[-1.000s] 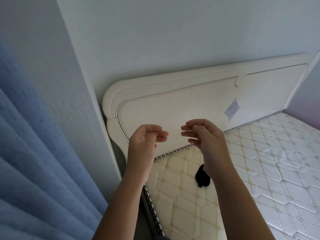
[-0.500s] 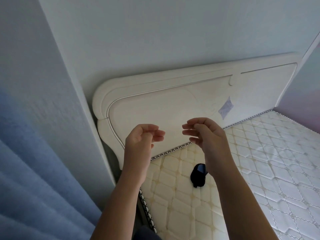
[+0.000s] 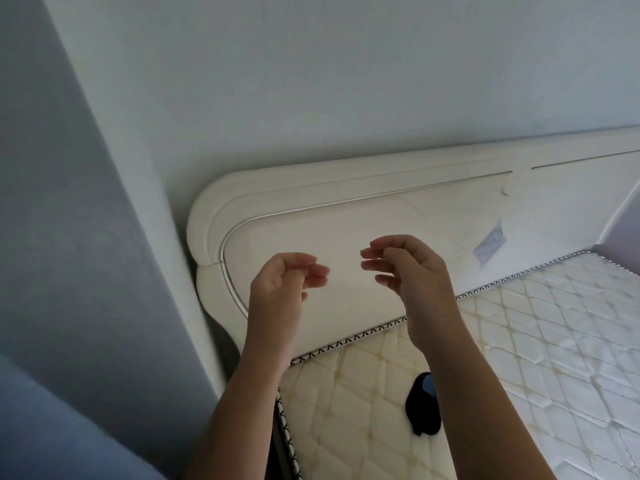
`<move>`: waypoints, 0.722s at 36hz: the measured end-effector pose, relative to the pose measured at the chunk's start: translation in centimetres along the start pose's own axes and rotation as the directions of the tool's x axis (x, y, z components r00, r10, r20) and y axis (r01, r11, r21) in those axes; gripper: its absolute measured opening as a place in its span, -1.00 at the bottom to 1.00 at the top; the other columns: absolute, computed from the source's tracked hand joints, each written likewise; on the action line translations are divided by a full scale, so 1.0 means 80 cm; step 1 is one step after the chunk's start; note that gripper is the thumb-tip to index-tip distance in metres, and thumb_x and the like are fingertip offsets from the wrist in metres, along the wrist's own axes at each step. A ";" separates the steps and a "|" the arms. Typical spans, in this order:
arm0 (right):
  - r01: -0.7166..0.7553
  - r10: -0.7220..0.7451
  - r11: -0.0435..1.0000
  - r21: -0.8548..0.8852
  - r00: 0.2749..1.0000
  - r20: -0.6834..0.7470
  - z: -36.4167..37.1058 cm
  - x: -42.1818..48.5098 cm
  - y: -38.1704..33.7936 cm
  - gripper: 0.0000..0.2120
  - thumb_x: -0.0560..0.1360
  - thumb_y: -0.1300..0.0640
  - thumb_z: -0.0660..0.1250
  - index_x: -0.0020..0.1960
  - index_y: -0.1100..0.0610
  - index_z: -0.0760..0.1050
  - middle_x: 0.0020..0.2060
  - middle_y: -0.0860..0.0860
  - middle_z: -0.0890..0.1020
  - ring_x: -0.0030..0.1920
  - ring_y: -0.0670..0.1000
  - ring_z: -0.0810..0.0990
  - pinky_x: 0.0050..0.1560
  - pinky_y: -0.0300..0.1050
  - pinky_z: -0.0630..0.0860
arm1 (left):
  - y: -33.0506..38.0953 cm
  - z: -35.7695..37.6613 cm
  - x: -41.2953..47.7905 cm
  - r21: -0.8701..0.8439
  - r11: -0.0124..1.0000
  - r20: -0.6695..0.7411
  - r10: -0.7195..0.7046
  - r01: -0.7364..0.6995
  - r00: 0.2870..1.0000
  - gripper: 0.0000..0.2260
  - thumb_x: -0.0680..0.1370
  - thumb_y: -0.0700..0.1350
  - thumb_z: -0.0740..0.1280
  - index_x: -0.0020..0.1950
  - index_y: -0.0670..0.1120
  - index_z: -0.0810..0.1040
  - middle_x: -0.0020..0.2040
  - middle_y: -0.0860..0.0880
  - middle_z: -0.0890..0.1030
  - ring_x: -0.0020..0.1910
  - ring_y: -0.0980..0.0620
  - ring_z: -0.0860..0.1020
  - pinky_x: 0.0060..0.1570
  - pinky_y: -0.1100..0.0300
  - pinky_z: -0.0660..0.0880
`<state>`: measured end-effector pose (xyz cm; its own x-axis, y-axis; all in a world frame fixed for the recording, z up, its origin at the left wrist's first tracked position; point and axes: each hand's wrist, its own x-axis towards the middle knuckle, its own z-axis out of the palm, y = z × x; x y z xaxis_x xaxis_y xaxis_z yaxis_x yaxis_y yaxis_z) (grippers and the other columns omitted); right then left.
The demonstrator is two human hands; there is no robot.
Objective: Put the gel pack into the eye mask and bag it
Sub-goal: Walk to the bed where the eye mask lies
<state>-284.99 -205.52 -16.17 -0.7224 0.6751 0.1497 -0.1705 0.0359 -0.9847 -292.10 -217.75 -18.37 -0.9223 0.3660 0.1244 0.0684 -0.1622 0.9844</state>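
Observation:
A black eye mask (image 3: 423, 407) lies on the quilted mattress (image 3: 540, 348), partly hidden behind my right forearm; a bit of blue shows at its top edge. My left hand (image 3: 280, 289) and my right hand (image 3: 412, 271) are raised in the air in front of the headboard, well above the mask. Their fingers are loosely curled and point toward each other with a gap between them. Neither hand holds anything. No bag is in view.
A white headboard (image 3: 346, 209) stands against the pale wall, with a small bluish patch (image 3: 490, 241) on it. A blue curtain (image 3: 41, 431) hangs at the lower left. A wall corner juts out left of the bed.
The camera has turned right, so the curtain takes up less of the view. Both hands have stayed raised with little change. More of the eye mask shows beside my right forearm.

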 end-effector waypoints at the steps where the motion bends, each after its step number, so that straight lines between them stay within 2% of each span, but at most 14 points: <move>1: 0.006 -0.006 1.000 -0.009 1.000 0.008 0.002 0.005 0.003 -0.72 0.49 0.35 0.11 -0.20 0.08 0.53 -0.35 -0.09 0.68 -0.28 -0.12 0.63 -0.21 -0.22 0.45 | -0.004 -0.001 0.005 0.003 1.000 -0.001 0.004 -0.004 1.000 -0.74 0.51 -0.31 0.14 -0.18 0.00 0.52 -0.31 0.08 0.69 -0.28 0.17 0.63 -0.23 0.20 0.35; 17: 0.019 -0.017 0.995 -0.100 1.000 0.018 0.025 0.073 0.143 -0.72 0.49 0.34 0.12 -0.19 0.08 0.52 -0.35 -0.10 0.68 -0.29 -0.14 0.62 -0.22 -0.24 0.47 | -0.142 0.000 0.071 -0.031 0.999 -0.033 -0.044 0.043 0.999 -0.76 0.52 -0.32 0.13 -0.16 -0.05 0.52 -0.33 0.09 0.68 -0.31 0.20 0.61 -0.19 0.20 0.40; 26: 0.008 -0.004 0.998 -0.061 0.997 0.076 0.030 0.085 0.208 -0.71 0.49 0.36 0.11 -0.20 0.08 0.51 -0.36 -0.09 0.67 -0.30 -0.14 0.62 -0.22 -0.22 0.45 | -0.217 -0.016 0.069 -0.040 0.997 -0.142 -0.074 0.069 0.987 -0.74 0.51 -0.34 0.14 -0.18 -0.03 0.53 -0.33 0.09 0.68 -0.32 0.21 0.61 -0.22 0.19 0.37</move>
<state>-294.34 -202.13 -31.31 -0.7705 0.6171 0.1598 -0.1354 0.0865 -0.9870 -298.86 -214.06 -34.95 -0.9694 0.2434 0.0320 -0.0109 -0.1729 0.9849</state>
